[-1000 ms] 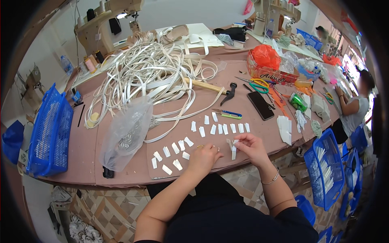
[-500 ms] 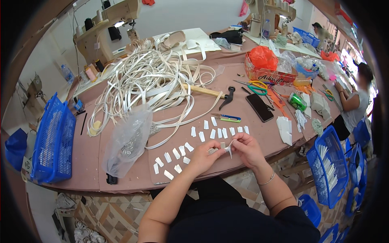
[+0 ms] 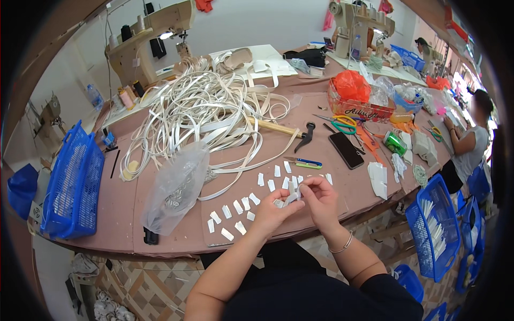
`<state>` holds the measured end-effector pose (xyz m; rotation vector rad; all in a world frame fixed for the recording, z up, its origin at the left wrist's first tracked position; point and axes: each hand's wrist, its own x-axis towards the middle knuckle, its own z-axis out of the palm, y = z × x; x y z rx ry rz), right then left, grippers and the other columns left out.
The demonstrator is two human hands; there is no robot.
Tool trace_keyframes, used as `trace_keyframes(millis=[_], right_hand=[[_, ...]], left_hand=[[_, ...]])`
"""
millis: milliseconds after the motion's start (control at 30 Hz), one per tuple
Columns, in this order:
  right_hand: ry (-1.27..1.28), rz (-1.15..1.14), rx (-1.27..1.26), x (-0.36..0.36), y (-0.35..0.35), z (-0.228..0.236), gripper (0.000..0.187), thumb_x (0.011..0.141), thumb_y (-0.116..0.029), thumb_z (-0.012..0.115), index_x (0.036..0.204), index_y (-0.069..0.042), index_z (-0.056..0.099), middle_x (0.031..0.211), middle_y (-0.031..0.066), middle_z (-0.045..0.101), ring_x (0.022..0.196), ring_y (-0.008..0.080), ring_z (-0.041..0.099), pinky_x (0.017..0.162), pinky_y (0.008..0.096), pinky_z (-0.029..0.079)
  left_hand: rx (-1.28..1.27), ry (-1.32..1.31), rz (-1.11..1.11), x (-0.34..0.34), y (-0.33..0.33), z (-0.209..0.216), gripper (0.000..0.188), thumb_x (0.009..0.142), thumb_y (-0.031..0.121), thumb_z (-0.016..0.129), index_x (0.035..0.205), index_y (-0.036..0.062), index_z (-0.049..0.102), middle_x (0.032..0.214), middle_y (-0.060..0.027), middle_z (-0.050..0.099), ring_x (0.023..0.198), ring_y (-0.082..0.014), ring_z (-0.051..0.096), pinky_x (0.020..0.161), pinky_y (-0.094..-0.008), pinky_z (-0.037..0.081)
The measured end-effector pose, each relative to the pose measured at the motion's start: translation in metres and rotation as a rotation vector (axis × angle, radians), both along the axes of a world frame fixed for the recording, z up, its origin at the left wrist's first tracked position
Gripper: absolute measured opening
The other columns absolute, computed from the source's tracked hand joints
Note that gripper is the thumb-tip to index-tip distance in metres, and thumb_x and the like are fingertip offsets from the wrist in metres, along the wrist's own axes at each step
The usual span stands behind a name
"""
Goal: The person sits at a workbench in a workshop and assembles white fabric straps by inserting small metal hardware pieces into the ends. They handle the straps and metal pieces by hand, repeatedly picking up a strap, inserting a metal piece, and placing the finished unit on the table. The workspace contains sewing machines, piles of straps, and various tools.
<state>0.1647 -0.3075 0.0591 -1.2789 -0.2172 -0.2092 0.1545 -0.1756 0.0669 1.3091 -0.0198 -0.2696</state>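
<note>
Just above the table's near edge, my two hands meet around a small white strip [image 3: 292, 199]. My left hand [image 3: 272, 216] pinches its left end between thumb and fingers. From the other side my right hand [image 3: 322, 206], a bracelet on its wrist, grips the strip with thumb and forefinger. My fingers cover part of it. Several short white pieces [image 3: 226, 212] lie in loose rows to the left of my hands and beyond them. Snips [image 3: 304, 162] with a blue and green handle rest past those pieces.
A big tangle of white strapping [image 3: 198, 109] covers the table's middle, beside a hammer [image 3: 278, 127] and a clear plastic bag [image 3: 175, 187]. To the right lie a phone [image 3: 346, 150], scissors [image 3: 344, 124] and a green can [image 3: 395, 143]. Blue baskets [image 3: 72, 184] flank the table; another person sits far right.
My hands have drawn closer together. The strip, which had an end hanging down by my right fingers, now sits more level between both hands. The whole view has shifted slightly.
</note>
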Motion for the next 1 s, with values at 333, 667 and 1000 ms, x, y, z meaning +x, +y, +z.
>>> trace_keyframes(millis=[333,667,1000], right_hand=[[-0.653,-0.184,-0.911,-0.012,-0.009,0.022,0.016,0.066,0.002,0.062,0.08,-0.003,0.06,0.076,0.0102,0.056,0.067,0.0225,0.057,0.057,0.0285,0.047],[-0.568,0.072,-0.847,-0.035,-0.004,0.0,0.013,0.065,0.001,0.062,0.075,-0.002,0.055,0.067,0.0071,0.055,0.057,0.0195,0.056,0.052,0.0265,0.047],[-0.327,0.116,-0.698,-0.043,0.018,-0.014,0.01,0.065,0.002,0.06,0.072,-0.002,0.054,0.064,0.0054,0.054,0.052,0.0122,0.055,0.048,0.0225,0.046]], left_hand=[[0.036,-0.135,0.044,-0.005,0.012,-0.022,0.012,0.073,0.01,0.067,0.081,0.0048,0.059,0.068,0.0028,0.055,0.052,-0.0018,0.046,0.044,-0.0157,0.033],[0.462,-0.255,0.008,-0.052,0.036,-0.011,0.011,0.073,0.013,0.066,0.078,0.0046,0.062,0.064,0.0005,0.056,0.058,-0.0018,0.046,0.051,-0.0187,0.037],[0.13,0.121,0.021,-0.065,0.052,-0.032,0.013,0.075,0.01,0.066,0.082,0.0039,0.057,0.061,0.0032,0.051,0.048,-0.0018,0.041,0.041,-0.0157,0.03]])
